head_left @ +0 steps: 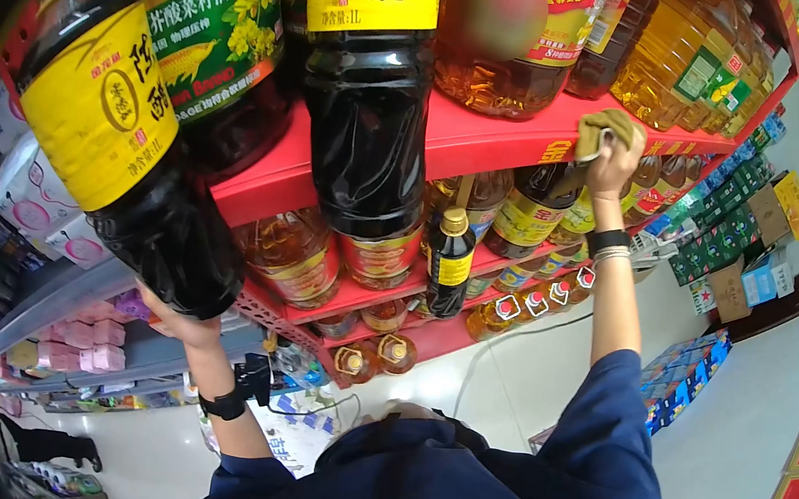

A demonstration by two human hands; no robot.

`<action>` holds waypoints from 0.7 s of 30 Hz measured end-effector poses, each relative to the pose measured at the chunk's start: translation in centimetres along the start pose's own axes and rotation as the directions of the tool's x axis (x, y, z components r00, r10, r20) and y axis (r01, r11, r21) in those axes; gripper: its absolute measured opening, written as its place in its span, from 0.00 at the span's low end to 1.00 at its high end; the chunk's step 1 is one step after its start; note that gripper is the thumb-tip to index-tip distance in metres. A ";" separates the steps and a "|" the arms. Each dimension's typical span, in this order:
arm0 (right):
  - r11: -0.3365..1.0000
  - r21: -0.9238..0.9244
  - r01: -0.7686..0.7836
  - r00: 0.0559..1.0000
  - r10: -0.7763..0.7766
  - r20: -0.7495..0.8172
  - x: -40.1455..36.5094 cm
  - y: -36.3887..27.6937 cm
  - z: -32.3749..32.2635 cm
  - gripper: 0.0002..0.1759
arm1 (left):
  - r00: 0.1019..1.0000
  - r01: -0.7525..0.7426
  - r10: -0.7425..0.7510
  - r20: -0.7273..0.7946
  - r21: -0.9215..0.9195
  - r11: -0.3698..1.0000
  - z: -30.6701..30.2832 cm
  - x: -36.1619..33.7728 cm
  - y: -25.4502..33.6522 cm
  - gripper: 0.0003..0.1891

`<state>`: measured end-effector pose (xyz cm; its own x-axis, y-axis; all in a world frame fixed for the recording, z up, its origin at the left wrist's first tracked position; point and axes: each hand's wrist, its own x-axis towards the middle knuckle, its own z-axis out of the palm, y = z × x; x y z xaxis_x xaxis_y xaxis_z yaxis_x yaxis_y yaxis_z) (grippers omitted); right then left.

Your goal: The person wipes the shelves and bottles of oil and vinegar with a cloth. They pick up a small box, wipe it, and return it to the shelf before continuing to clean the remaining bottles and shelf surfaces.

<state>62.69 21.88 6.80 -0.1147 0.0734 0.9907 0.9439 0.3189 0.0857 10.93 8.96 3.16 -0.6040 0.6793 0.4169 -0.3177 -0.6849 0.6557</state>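
Observation:
My right hand (615, 160) is closed around a folded olive-brown cloth (604, 135), which rests against the front edge of the red upper shelf (495, 139). Just behind the cloth stand large bottles of golden cooking oil (676, 64). My left hand (176, 321) is at the lower end of a tilted dark vinegar bottle (100, 109) with a yellow label. That bottle hides its fingers, so whether they grip it does not show. Another dark vinegar bottle (365, 114) reaches down in front of the shelf edge, between my two hands.
Lower red shelves hold oil bottles (536, 212) and a small dark sauce bottle (449, 261). Two capped bottles (375, 355) are low down near the floor. Pink packs (84, 344) fill a grey shelf at left. Cartons (778, 214) are stacked at right. A cable crosses the pale floor (503, 384).

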 end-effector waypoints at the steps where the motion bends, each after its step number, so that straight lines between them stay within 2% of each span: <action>1: 0.999 -0.030 -0.040 0.999 0.041 0.004 0.2 0.9 -0.3 0.16 | 0.999 0.044 -0.045 -0.017 -0.021 0.999 0.7 -0.2 0.3 0.28; 2: 0.995 -0.059 -0.080 0.997 0.081 0.008 0.0 1.5 -0.5 0.16 | 0.995 0.090 -0.091 -0.033 -0.042 0.995 1.0 -0.1 0.6 0.28; 4: 0.992 -0.079 -0.103 0.995 0.103 -0.008 0.0 0.4 -0.6 0.15 | 0.997 0.071 -0.070 0.031 -0.045 0.996 0.6 0.1 0.6 0.28; 6: 0.985 -0.125 -0.123 0.988 0.110 -0.105 -0.9 -2.6 0.1 0.13 | 0.988 0.156 -0.154 0.025 -0.135 0.978 1.1 -0.1 0.7 0.28; 7: 0.993 -0.068 -0.095 0.987 0.085 -0.135 -1.1 -5.5 0.4 0.13 | 0.990 0.143 -0.139 0.040 -0.134 0.981 1.5 -0.1 0.7 0.28; 8: 0.998 -0.010 -0.064 0.984 0.062 -0.168 -1.0 -8.7 0.7 0.13 | 0.996 0.065 -0.061 0.062 -0.065 0.996 1.8 -0.2 0.6 0.28; 9: 0.996 0.086 0.016 0.994 -0.006 -0.110 -0.3 -11.2 0.7 0.14 | 0.996 -0.012 0.012 0.084 0.003 1.000 2.0 -0.3 0.5 0.28; 10: 0.978 0.188 0.090 0.995 -0.082 -0.049 0.5 -13.7 0.6 0.16 | 0.996 -0.018 0.017 0.088 0.008 1.000 2.1 -0.2 0.6 0.28; 12: 0.930 0.359 0.078 0.994 -0.101 0.046 1.4 -18.8 1.1 0.19 | 0.996 0.077 -0.075 0.046 -0.052 0.996 2.4 -0.4 0.8 0.28; 13: 0.937 0.340 0.078 0.992 -0.108 0.070 1.8 -21.5 1.4 0.19 | 0.990 0.137 -0.138 0.006 -0.118 0.983 2.8 -0.5 1.2 0.28; 14: 0.944 0.321 0.081 0.989 -0.115 0.089 2.1 -23.5 1.8 0.20 | 0.991 0.132 -0.132 0.007 -0.112 0.985 2.9 -0.6 1.3 0.28; 16: 0.914 0.398 0.076 0.986 -0.128 0.106 2.7 -25.4 2.1 0.18 | 0.993 0.113 -0.108 0.047 -0.119 0.986 3.0 -0.6 1.3 0.28; 17: 0.885 0.458 0.087 0.977 -0.166 0.135 3.2 -25.9 1.7 0.14 | 0.994 0.106 -0.101 0.044 -0.120 0.987 2.9 -0.6 1.0 0.28; 18: 0.873 0.477 0.100 0.973 -0.186 0.137 3.7 -26.4 1.6 0.10 | 0.994 -0.016 0.017 0.111 -0.009 1.000 2.7 -0.7 0.6 0.28; 19: 0.860 0.493 0.128 0.961 -0.230 0.151 4.2 -26.3 1.4 0.11 | 0.974 -0.143 0.123 0.188 0.098 0.985 2.4 -0.9 0.3 0.27; 20: 0.845 0.512 0.152 0.948 -0.271 0.165 4.7 -26.1 1.4 0.12 | 0.975 -0.146 0.125 0.182 0.106 0.984 2.2 -0.9 0.1 0.27; 21: 0.848 0.515 0.123 0.945 -0.259 0.201 5.2 -25.7 1.4 0.12 | 0.987 -0.097 0.092 0.130 0.037 0.995 2.0 -0.8 0.0 0.27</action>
<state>37.41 15.41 9.62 -0.4154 0.1765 0.8923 0.6269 0.7664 0.1403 12.85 8.94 4.12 -0.5305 0.6420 0.5536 -0.2303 -0.7376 0.6348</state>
